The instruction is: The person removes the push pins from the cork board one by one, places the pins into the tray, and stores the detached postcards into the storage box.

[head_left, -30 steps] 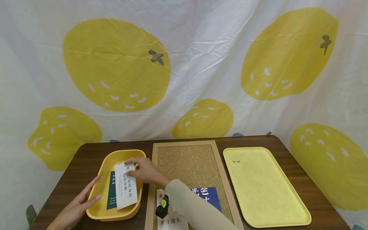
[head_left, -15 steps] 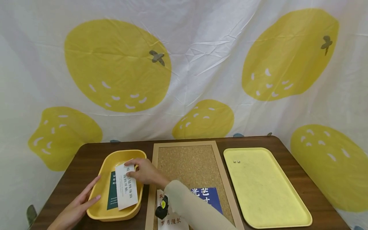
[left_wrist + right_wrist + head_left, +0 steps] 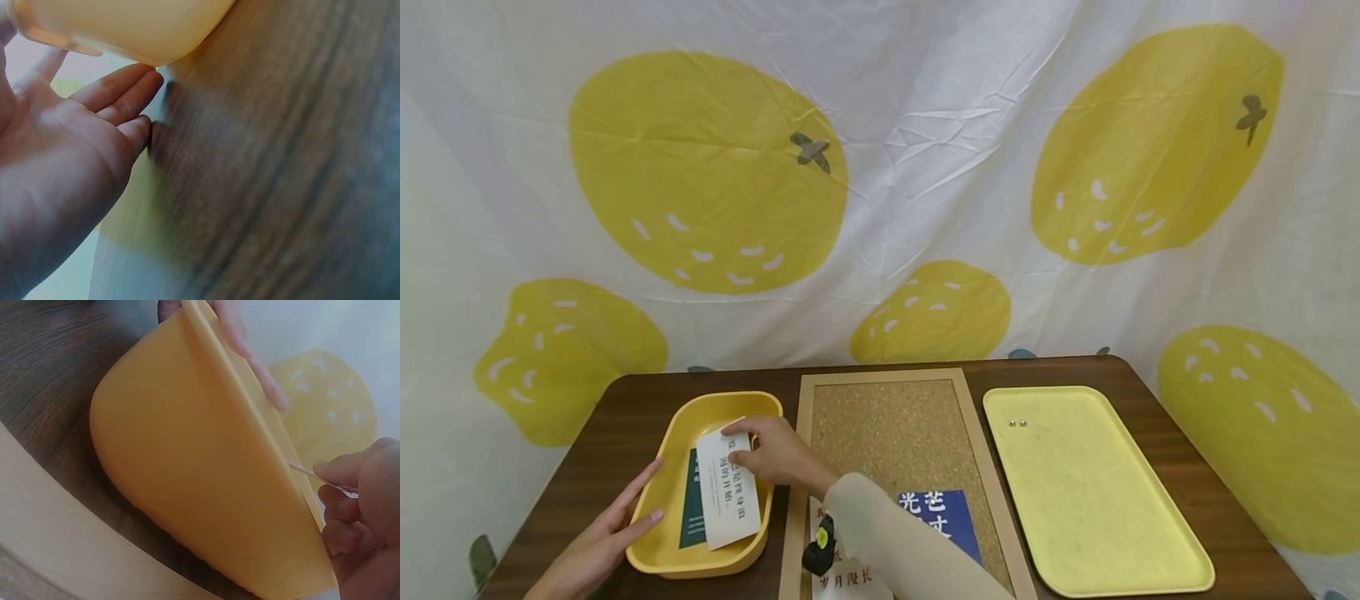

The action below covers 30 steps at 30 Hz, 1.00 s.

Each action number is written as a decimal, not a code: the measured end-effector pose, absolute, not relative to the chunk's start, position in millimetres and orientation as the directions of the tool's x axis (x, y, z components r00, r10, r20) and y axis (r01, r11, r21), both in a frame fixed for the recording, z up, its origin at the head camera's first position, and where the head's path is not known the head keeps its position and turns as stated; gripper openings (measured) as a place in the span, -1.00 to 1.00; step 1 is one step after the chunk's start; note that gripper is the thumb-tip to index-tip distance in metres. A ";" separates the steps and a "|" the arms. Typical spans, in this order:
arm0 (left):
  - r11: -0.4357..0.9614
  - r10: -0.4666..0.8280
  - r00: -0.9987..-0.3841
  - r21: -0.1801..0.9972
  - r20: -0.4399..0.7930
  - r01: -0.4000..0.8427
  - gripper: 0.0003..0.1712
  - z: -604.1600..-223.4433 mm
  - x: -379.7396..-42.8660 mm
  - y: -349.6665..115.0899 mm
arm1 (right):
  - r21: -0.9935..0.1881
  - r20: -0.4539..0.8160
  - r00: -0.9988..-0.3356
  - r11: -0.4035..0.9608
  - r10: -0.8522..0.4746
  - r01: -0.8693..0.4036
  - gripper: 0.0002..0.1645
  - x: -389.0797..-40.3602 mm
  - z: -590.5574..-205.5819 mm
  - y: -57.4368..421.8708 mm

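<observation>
In the head view my right hand [image 3: 769, 447] reaches over the yellow plastic tub [image 3: 651, 546] and pinches the upper part of a white card [image 3: 727, 508] printed with dark characters. The card's thin edge shows between thumb and fingers of the right hand [image 3: 365, 503] in the right wrist view. Beneath it inside the tub lies a dark green card [image 3: 693, 512], partly covered. My left hand [image 3: 597, 537] rests against the tub's left side, thumb and forefinger at the rim. In the left wrist view the left hand's fingers [image 3: 128, 97] stretch out against the tub's outside.
Right of the tub lies a wood-framed cork board [image 3: 887, 433] bearing a blue card [image 3: 953, 521] and a pale card [image 3: 850, 583], partly behind my right sleeve. A pale yellow tray [image 3: 1097, 492] with two tiny shiny pieces [image 3: 1017, 423] stands farther right on the brown table [image 3: 580, 467].
The white card has shifted slightly inside the tub, its top edge moving a little left, while my right hand keeps pinching it. My left hand stays at the rim.
</observation>
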<state>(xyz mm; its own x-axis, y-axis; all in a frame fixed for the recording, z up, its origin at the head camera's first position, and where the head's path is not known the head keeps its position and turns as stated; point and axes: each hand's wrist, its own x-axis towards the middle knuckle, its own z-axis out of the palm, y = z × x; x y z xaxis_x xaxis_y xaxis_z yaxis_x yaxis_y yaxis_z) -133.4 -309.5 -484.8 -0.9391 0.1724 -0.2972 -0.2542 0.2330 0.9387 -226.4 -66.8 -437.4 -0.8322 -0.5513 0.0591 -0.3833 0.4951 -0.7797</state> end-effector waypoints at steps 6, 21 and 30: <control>0.210 0.184 -0.946 0.951 -0.267 -0.228 -0.14 -485.5 -132.6 -309.6 | -0.777 0.049 -0.840 0.507 -0.540 -0.371 -0.60 -225.7 -439.0 -69.3; 0.211 0.192 -0.948 0.954 -0.254 -0.213 -0.14 -485.2 -132.0 -309.5 | -0.714 0.096 -0.844 0.555 -0.528 -0.428 -0.65 -224.0 -439.7 -72.1; 0.206 0.183 -0.945 0.950 -0.271 -0.233 -0.13 -484.4 -132.5 -308.5 | -0.691 0.131 -0.861 0.578 -0.491 -0.434 -0.64 -220.7 -440.0 -75.6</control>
<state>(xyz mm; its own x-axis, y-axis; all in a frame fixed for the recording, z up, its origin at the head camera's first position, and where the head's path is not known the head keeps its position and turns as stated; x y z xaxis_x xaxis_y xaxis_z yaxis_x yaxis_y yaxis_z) -132.5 -308.5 -484.4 -0.9449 0.1833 -0.2711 -0.2326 0.2063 0.9504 -220.7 -75.6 -440.0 -0.8613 -0.4910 0.1306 -0.4343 0.5779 -0.6910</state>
